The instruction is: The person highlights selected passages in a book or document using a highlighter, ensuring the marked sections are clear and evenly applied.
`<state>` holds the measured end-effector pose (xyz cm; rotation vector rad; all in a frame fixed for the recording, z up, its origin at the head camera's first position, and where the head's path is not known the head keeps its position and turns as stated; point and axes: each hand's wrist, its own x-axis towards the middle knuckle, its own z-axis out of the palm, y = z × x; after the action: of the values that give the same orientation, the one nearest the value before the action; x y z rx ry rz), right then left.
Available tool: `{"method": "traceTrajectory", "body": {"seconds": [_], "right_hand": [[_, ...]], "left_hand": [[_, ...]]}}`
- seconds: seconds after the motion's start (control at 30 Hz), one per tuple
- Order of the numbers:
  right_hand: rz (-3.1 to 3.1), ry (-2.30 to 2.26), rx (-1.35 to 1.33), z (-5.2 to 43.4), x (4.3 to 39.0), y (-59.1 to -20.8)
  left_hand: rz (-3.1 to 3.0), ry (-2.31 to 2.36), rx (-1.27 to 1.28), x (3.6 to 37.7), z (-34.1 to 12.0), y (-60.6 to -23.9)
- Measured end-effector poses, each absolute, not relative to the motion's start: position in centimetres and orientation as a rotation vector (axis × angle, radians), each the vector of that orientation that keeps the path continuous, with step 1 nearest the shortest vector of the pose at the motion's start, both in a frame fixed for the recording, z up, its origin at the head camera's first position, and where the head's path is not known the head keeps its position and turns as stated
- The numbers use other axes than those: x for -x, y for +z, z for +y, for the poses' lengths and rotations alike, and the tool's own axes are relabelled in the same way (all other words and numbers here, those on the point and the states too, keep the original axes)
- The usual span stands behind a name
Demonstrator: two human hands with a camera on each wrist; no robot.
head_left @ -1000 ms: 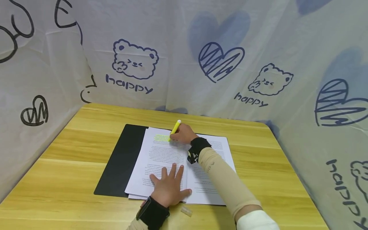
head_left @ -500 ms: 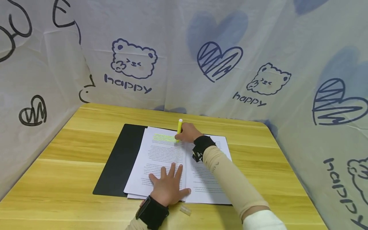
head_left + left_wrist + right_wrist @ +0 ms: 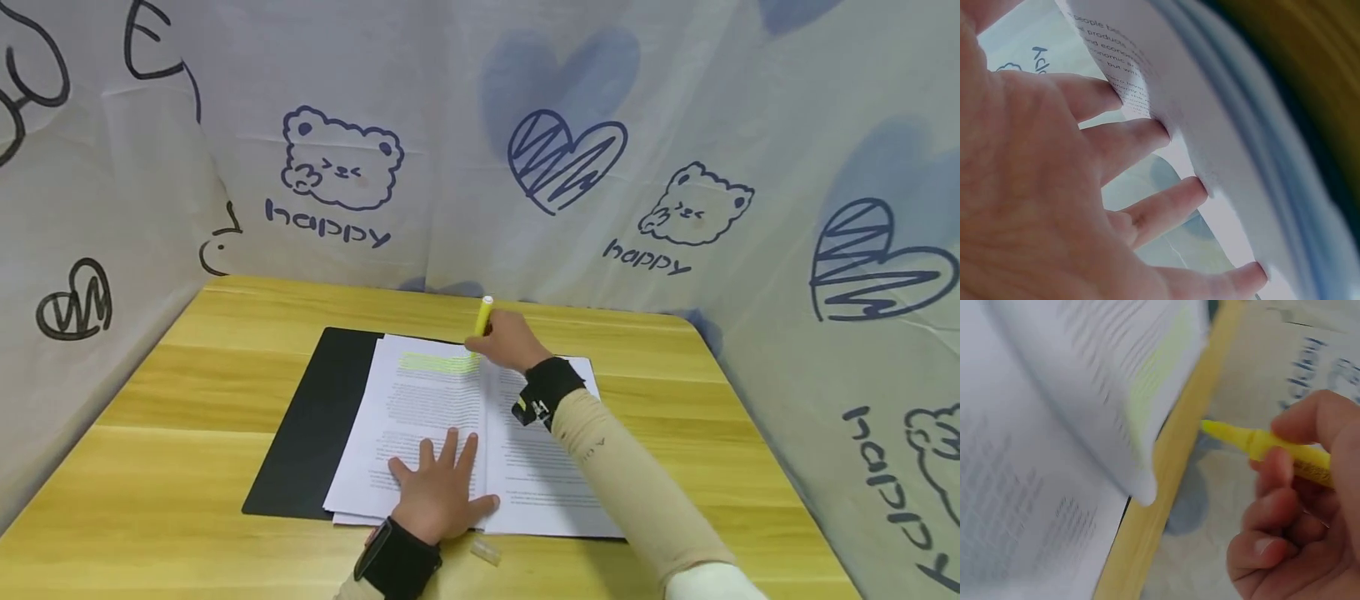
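Note:
Printed paper pages [image 3: 431, 404] lie spread on a black folder [image 3: 315, 417], with yellow highlighting over the top lines of the left page. My right hand [image 3: 512, 340] pinches a yellow highlighter [image 3: 483, 317] near the inner top of that page. In the right wrist view the highlighter's bare tip [image 3: 1210, 428] shows, apart from the paper. My left hand [image 3: 438, 492] rests spread on the lower left page, its fingertips [image 3: 1157, 131] touching the paper in the left wrist view.
A clear cap [image 3: 485, 551] lies on the wooden table [image 3: 172, 467] below the pages, close to the left hand. White cloth walls [image 3: 450, 208] with drawn bears and hearts stand around the table.
My right hand has moved rightward along the top lines with the highlighter, then slightly up. The yellow band has grown to the right. The left hand has stayed on the page.

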<state>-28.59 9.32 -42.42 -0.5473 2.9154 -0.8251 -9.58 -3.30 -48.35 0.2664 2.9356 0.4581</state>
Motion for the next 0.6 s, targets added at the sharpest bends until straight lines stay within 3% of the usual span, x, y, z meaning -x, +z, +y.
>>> {"method": "traceTrajectory", "body": {"seconds": [0.27,0.6], "right_hand": [[2.682,-1.506,0.443,12.9,23.8,-43.5],[2.541,-1.936,0.191,17.7,17.6,-48.2]], "left_hand": [[2.938,0.47,-0.274,9.9,-3.6,-49.6],[2.908,0.548,-0.305,9.6,-3.7,-48.9]]}}
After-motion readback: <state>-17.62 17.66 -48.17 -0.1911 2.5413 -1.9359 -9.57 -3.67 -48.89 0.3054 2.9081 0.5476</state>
